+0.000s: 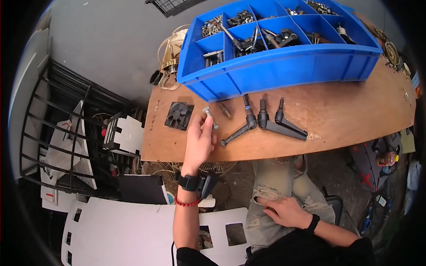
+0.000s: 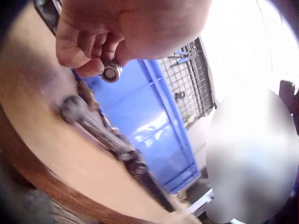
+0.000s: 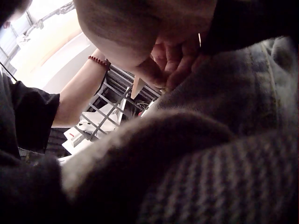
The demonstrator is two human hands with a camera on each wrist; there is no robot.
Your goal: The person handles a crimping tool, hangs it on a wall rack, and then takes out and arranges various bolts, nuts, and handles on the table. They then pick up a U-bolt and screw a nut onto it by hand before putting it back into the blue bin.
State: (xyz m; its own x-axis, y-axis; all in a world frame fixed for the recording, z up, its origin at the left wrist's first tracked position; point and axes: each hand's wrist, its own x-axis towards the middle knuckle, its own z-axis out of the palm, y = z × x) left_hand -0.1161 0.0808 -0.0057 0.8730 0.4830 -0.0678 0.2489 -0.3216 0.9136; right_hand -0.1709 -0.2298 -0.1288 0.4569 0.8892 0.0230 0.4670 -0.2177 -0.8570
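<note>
My left hand (image 1: pixel 200 139) pinches a silvery bolt (image 1: pixel 208 112) between thumb and fingers, over the wooden table (image 1: pixel 177 148). In the left wrist view, the bolt's round end (image 2: pixel 111 73) pokes out from the curled fingers of my left hand (image 2: pixel 126 28). A black square fan (image 1: pixel 179 115) lies to the left of that hand, and a short metal pin (image 1: pixel 225 111) to its right. Farther right lie three black clamping levers (image 1: pixel 242 129) with threaded studs. My right hand (image 1: pixel 286 212) rests on the thigh in torn jeans, holding nothing that shows.
A blue divided bin (image 1: pixel 284 66) of bolts and metal parts stands at the table's back. Left of the table are a black wire rack (image 1: pixel 57 128) and a white slotted box (image 1: pixel 126 135). A white panel (image 1: pixel 120 226) lies below the left forearm.
</note>
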